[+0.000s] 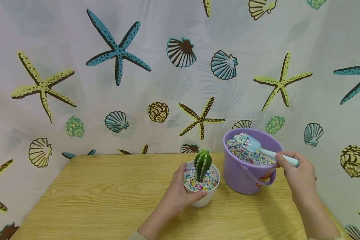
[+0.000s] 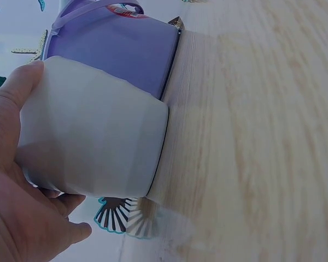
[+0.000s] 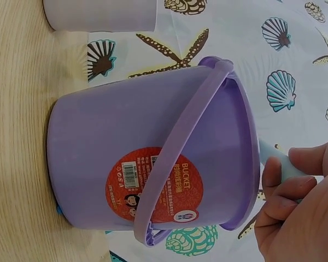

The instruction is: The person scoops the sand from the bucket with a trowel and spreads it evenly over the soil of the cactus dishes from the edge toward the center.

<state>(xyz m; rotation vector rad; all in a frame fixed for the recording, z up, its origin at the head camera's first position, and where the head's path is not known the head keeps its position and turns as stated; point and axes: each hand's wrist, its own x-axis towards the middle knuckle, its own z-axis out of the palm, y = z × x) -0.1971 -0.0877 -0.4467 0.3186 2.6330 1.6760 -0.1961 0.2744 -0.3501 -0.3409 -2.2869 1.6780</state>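
Note:
A white pot (image 1: 201, 201) stands on the table, filled with multicoloured pebbles (image 1: 192, 178) around a green cactus (image 1: 202, 164). My left hand (image 1: 177, 195) holds the pot from its left side, thumb at the front and fingers around the back; the left wrist view shows the pot's plain side (image 2: 93, 125) by the thumb. To the right is a purple bucket (image 1: 238, 176) with more coloured pebbles (image 1: 243, 150) inside. My right hand (image 1: 298, 171) grips the handle of a light blue shovel (image 1: 267, 152), whose blade lies on the pebbles, partly covered by them.
The bucket's handle (image 3: 177, 142) hangs down on its near side, across a red label (image 3: 126, 188). Wood-grained tabletop (image 1: 108, 193) extends to the left. Behind the table hangs a white curtain (image 1: 156, 83) printed with starfish and shells.

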